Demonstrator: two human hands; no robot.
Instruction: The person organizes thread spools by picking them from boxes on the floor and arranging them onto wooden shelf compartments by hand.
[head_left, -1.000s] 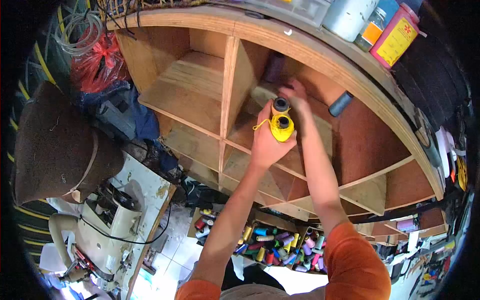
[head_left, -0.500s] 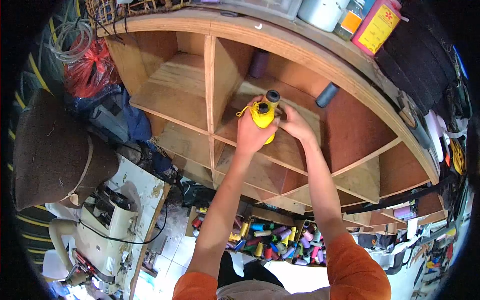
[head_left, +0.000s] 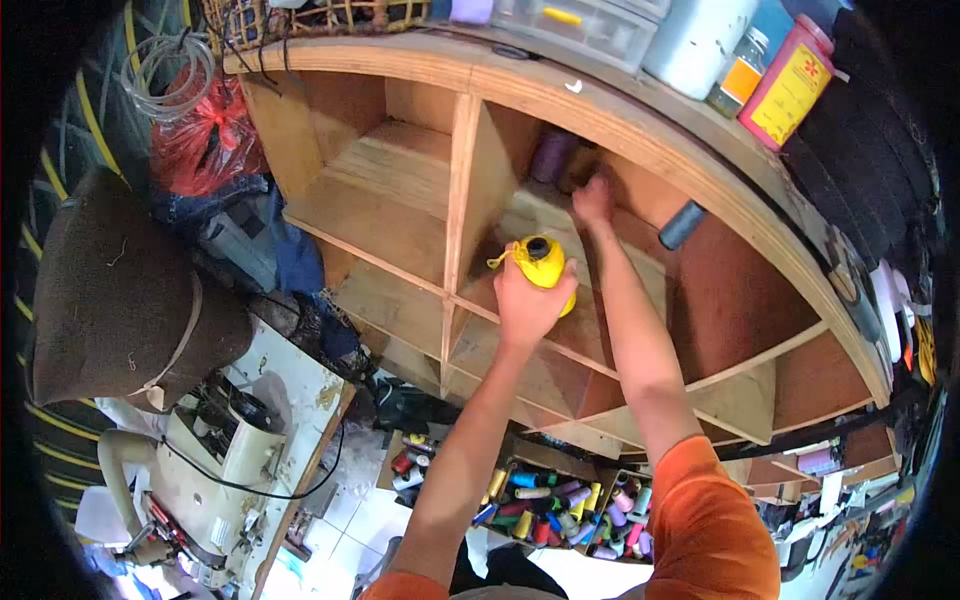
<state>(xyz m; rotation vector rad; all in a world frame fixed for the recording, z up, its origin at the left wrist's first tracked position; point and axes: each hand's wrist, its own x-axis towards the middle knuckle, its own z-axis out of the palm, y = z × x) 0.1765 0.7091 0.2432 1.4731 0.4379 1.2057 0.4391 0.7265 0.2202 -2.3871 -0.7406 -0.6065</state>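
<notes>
My left hand point(head_left: 528, 310) is wrapped round a yellow thread spool point(head_left: 541, 266), whose dark core end faces up and a loose strand hangs at its left. My right hand point(head_left: 594, 198) reaches deep into the upper middle compartment of the wooden shelf point(head_left: 463, 190). Its fingers are closed round something dark and brownish that I cannot make out. Just left of that hand a purple spool point(head_left: 553, 156) stands at the back. To the right, a dark grey-blue spool point(head_left: 682, 225) is in the same row.
Boxes of many coloured spools point(head_left: 560, 505) lie below the shelf. At lower left are a sewing machine point(head_left: 220, 480) and a brown cushion-like bundle point(head_left: 120, 300). On the shelf top stand a pink bottle point(head_left: 790, 85), a jar point(head_left: 741, 75) and a wicker basket point(head_left: 330, 18).
My right hand has moved from beside my left hand to the back of the compartment. The second spool no longer shows beside the yellow one. The whole view has shifted slightly.
</notes>
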